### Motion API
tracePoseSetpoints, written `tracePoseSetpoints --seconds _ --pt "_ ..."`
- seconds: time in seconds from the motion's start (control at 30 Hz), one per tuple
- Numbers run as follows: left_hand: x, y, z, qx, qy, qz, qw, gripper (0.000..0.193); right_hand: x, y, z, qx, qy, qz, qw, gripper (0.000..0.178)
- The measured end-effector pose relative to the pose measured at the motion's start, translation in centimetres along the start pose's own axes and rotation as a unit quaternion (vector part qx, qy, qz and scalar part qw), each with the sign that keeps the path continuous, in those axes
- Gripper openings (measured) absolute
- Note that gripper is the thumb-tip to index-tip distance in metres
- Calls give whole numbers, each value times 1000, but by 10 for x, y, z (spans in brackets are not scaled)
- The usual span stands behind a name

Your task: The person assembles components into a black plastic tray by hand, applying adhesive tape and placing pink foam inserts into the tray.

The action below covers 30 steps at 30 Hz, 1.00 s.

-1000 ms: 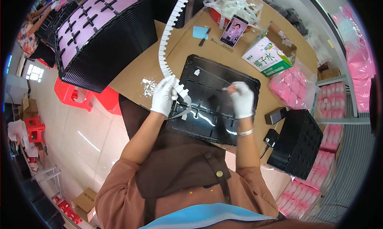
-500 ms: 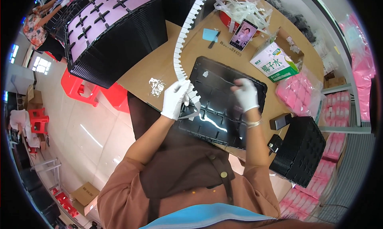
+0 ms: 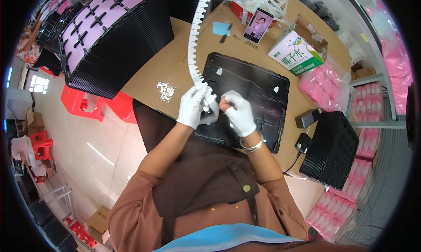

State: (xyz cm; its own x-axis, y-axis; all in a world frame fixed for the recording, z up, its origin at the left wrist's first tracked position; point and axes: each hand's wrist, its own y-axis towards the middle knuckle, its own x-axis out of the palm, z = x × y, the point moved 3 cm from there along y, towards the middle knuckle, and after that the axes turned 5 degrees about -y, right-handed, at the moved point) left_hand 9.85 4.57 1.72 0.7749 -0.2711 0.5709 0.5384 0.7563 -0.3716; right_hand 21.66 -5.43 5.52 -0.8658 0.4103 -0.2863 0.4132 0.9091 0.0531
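My left hand (image 3: pixel 192 107), in a white glove, is closed around the lower end of a long white strip with toothed tabs (image 3: pixel 192 54). That strip looks like a backing with stickers, and its loose end curls below the fingers. My right hand (image 3: pixel 240 114), gloved with bare fingertips, is beside it with fingers bent together; whether anything is pinched there is hidden. Under both hands lies a black plastic tray (image 3: pixel 250 83) with shallow compartments. One small white sticker (image 3: pixel 219 71) is at its upper left, another sticker (image 3: pixel 276 89) toward its right edge.
A propped phone (image 3: pixel 258 26), a knife (image 3: pixel 226 33), a red bowl (image 3: pixel 239 11) of strip scraps and a carton (image 3: pixel 294 54) stand farther back. Bagged pink pieces (image 3: pixel 319 86) and stacked black trays (image 3: pixel 331 149) are at right. A tall tray stack (image 3: pixel 125 46) stands left.
My right hand has moved left from over the tray's right part to beside my left hand. A white sticker now shows where the right hand was. The whole view has shifted slightly.
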Motion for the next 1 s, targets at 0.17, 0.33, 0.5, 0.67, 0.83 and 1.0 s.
tracePoseSetpoints --seconds 0.17,0.33,0.5,0.67,0.83,1.0 --pt "-22 6 10 37 -16 20 999 24 -98 -56 22 6 -106 49 993 9" --pt "-27 10 5 14 -51 36 998 21 -133 -123 94 222 -455 2 862 3" --pt "-21 8 0 21 6 12 1000 21 -115 -119 89 262 -515 79 812 3" --pt "-27 8 2 55 63 15 996 19 -128 -133 88 192 -398 50 896 12" --pt "-35 7 16 61 207 22 976 21 -152 -111 86 260 -245 134 924 20" --pt "-38 21 -10 27 337 -68 939 27 -181 -12 120 202 -237 250 917 13"
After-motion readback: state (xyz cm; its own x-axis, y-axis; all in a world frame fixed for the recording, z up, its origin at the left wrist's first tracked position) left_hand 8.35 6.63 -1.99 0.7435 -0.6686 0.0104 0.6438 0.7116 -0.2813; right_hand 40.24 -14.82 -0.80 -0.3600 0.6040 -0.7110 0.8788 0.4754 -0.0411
